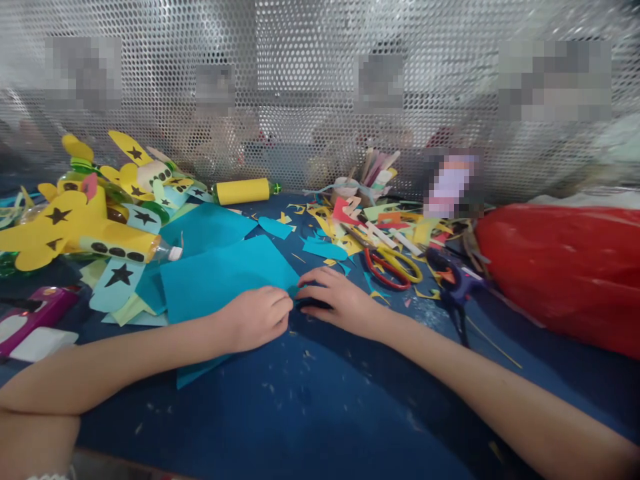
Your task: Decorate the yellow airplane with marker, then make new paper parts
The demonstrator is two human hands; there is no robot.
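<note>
My left hand (261,316) rests on a sheet of bright blue craft paper (225,267) near its right edge. Its fingers are curled in, and whatever they may hold is hidden. Just to the right, my right hand (343,301) lies with fingers apart and bent, its fingertips by the right corner of the sheet. More blue paper (205,223) lies behind that sheet. Red-handled scissors (385,270) and yellow-handled scissors (400,261) lie beyond my right hand among paper scraps.
Yellow bottle airplanes (95,227) with black stars crowd the left. A yellow-wrapped bottle (243,191) lies at the back. To the right are a dark glue gun (457,283) and a red plastic bag (560,273). A purple device (37,320) sits at left. Perforated metal (300,67) closes the back.
</note>
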